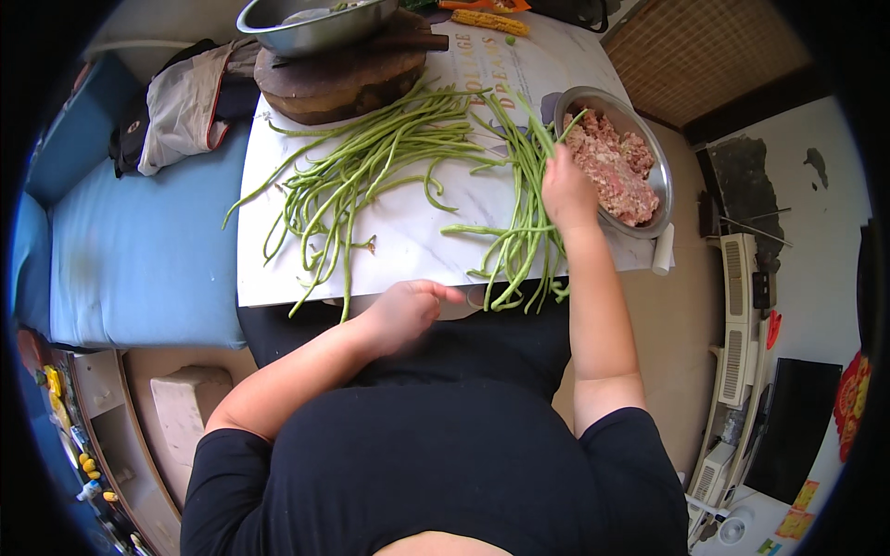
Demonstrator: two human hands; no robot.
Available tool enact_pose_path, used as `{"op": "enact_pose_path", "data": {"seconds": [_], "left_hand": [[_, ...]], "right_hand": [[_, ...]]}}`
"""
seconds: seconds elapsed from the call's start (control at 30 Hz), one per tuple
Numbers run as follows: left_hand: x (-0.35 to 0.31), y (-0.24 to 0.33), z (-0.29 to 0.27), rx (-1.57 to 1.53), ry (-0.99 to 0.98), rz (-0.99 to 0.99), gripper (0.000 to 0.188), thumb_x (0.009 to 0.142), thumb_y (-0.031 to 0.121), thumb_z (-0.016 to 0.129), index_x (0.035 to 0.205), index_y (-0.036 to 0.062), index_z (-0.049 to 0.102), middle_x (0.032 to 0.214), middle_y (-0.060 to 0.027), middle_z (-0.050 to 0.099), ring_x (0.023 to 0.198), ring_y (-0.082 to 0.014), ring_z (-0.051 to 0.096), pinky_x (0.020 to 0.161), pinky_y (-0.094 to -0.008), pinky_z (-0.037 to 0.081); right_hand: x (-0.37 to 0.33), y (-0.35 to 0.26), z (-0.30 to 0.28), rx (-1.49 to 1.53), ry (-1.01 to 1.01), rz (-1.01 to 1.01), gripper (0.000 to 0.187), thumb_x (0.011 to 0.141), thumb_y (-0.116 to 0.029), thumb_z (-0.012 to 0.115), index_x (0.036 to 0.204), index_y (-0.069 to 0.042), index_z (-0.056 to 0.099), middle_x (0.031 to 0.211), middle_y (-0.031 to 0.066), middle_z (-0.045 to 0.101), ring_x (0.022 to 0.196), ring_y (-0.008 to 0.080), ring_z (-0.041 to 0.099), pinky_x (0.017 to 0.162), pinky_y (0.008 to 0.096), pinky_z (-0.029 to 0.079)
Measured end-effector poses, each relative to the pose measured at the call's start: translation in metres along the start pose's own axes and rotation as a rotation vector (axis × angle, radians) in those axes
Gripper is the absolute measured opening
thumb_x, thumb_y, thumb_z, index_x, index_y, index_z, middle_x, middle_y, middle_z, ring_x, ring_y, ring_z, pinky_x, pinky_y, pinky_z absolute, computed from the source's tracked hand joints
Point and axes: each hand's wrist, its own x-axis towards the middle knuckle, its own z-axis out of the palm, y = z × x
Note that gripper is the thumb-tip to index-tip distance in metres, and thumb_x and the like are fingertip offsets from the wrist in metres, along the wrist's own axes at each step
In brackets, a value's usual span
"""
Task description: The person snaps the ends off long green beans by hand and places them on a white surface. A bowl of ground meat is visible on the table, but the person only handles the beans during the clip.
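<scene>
Long green beans lie on the white marble-patterned table (408, 246) in two heaps. The larger heap of long beans (371, 167) spreads across the left and middle, and some ends hang over the near edge. My right hand (567, 190) is closed at the upper part of the smaller bunch of long beans (521, 208), with bean ends showing past the fingers. Just right of that hand is a steel bowl (664, 190) of minced meat (612, 167). At the near table edge my left hand (413, 313) is curled, thumb and finger together, slightly blurred; anything in it is hidden.
A round wooden chopping board (320, 88) stands at the far left of the table, a metal basin (315, 32) on it. Corn (491, 22) lies at the far edge. A blue sofa (148, 232) with clothes (190, 107) adjoins the table's left side.
</scene>
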Motion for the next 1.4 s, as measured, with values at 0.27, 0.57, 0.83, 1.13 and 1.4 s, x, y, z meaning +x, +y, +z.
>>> {"op": "enact_pose_path", "data": {"seconds": [0.27, 0.57, 0.83, 1.13, 1.4], "left_hand": [[0.016, 0.079, -0.03, -0.829, 0.132, 0.06, 0.012, 0.085, 0.017, 0.045, 0.084, 0.0057, 0.049, 0.069, -0.0005, 0.049, 0.05, -0.0068, 0.041, 0.035, -0.0157, 0.025], [0.013, 0.326, -0.114, -0.853, 0.405, 0.776, 0.039, 0.091, 0.032, 0.03, 0.108, -0.0013, 0.041, 0.105, -0.0216, 0.046, 0.091, -0.0321, 0.051, 0.077, -0.0415, 0.05], [0.033, 0.332, -0.064, -0.167, 0.715, 0.993, 0.045, 0.088, 0.033, 0.038, 0.124, 0.0071, 0.039, 0.129, -0.0123, 0.036, 0.119, -0.0218, 0.033, 0.1, -0.0358, 0.021], [0.084, 0.081, -0.056, 1.987, 0.593, 0.482, 0.041, 0.08, 0.022, 0.053, 0.12, 0.0265, 0.05, 0.142, -0.0126, 0.016, 0.129, -0.0431, 0.008, 0.101, -0.0583, 0.01], [0.091, 0.108, -0.132, 2.078, 0.91, 0.29, 0.038, 0.083, 0.015, 0.044, 0.118, 0.0252, 0.052, 0.144, -0.0005, 0.014, 0.127, -0.0363, 0.022, 0.097, -0.0578, 0.023]], "right_hand": [[-0.002, 0.024, 0.071, -0.114, 0.022, -0.032, 0.05, 0.081, -0.028, 0.052, 0.122, -0.003, 0.039, 0.113, 0.015, 0.046, 0.103, 0.0309, 0.045, 0.08, 0.0411, 0.042], [-0.004, 0.042, 0.081, 0.057, 0.103, -0.047, 0.052, 0.079, -0.028, 0.054, 0.123, -0.004, 0.041, 0.115, 0.0107, 0.046, 0.108, 0.0293, 0.043, 0.088, 0.0407, 0.037], [-0.004, 0.051, 0.088, 0.047, 0.204, -0.119, 0.047, 0.079, -0.024, 0.055, 0.121, -0.006, 0.044, 0.113, 0.0102, 0.048, 0.104, 0.029, 0.045, 0.086, 0.039, 0.038], [-0.007, 0.047, 0.084, 0.129, 0.241, -0.142, 0.047, 0.077, -0.024, 0.058, 0.122, -0.014, 0.045, 0.106, 0.0101, 0.049, 0.102, 0.029, 0.046, 0.087, 0.0407, 0.037], [-0.013, 0.027, 0.054, 0.035, 0.075, -0.13, 0.041, 0.077, -0.03, 0.057, 0.115, -0.014, 0.053, 0.121, 0.0122, 0.042, 0.111, 0.0315, 0.039, 0.091, 0.0416, 0.035]]}}
